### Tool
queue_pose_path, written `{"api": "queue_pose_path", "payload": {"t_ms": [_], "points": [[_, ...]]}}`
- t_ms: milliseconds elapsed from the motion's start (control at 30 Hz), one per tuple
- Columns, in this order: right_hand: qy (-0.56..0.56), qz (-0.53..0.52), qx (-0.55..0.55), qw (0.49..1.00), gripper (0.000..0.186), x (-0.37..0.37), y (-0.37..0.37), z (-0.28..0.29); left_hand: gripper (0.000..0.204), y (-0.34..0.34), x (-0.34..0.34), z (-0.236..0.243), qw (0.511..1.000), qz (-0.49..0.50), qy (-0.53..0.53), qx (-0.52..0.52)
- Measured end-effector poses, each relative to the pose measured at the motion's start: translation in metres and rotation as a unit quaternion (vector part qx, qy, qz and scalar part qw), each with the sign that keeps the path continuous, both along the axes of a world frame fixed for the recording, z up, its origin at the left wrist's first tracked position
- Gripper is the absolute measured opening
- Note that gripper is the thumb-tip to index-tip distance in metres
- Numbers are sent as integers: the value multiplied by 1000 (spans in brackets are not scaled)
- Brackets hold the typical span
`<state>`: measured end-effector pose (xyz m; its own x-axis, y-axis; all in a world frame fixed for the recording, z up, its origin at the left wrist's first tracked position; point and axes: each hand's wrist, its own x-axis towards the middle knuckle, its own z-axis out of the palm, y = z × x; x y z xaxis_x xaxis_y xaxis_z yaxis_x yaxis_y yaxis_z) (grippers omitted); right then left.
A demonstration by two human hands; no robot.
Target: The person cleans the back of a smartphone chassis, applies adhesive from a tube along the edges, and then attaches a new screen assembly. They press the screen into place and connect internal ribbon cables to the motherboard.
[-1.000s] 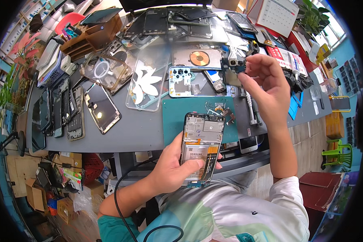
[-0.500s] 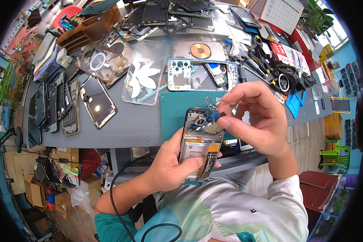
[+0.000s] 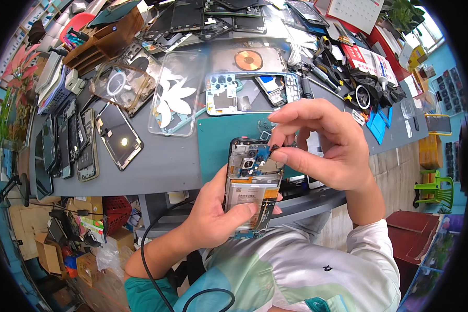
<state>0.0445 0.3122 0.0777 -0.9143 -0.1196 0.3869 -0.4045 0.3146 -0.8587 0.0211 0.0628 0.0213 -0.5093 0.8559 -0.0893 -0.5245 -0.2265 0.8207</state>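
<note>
My left hand (image 3: 210, 210) is closed around an opened smartphone (image 3: 248, 196), tilted upright over the table's front edge, its thumb across the silver battery. The back cover is off, showing an orange flex cable and a black strip beside the battery. At the phone's top end sits a blue circuit board (image 3: 263, 154) with camera modules. My right hand (image 3: 330, 145) pinches this board's right edge between thumb and forefinger, at a small dark part; the other fingers curl above. The fingertips partly hide the board's right end. Behind the phone lies a green work mat (image 3: 216, 140).
Beyond the mat lie a light-blue phone frame (image 3: 224, 101) and a clear plastic case (image 3: 161, 117). Phone shells and screens (image 3: 88, 151) crowd the left. Pliers (image 3: 330, 65) and other tools fill the right. A black cable (image 3: 146, 255) loops by my left arm.
The circuit board, tilted and raised over the phone's top end before, now lies lower and flatter within the frame. My right hand has come down slightly with it; the left keeps its hold.
</note>
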Motion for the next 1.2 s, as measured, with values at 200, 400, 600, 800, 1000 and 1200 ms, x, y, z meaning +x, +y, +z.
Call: {"api": "queue_pose_path", "payload": {"t_ms": [200,400,600,800,1000,1200], "points": [[24,-13,41,999,42,0,-3,-1,61,0,-1,2,1000,-7,3,-6],[75,-9,113,991,40,-2,0,3,60,0,0,-1,1000,-4,3,3],[88,-25,108,990,38,-2,-1,-1,60,1,-1,0,1000,-3,9,6],[109,-46,139,983,37,1,-7,1,61,1,2,2,1000,17,-2,-11],[120,-40,141,982,37,0,-7,0,63,1,1,0,1000,11,18,-17],[145,-23,148,978,39,-3,-5,-2,64,0,1,3,1000,3,-15,-3]]}}
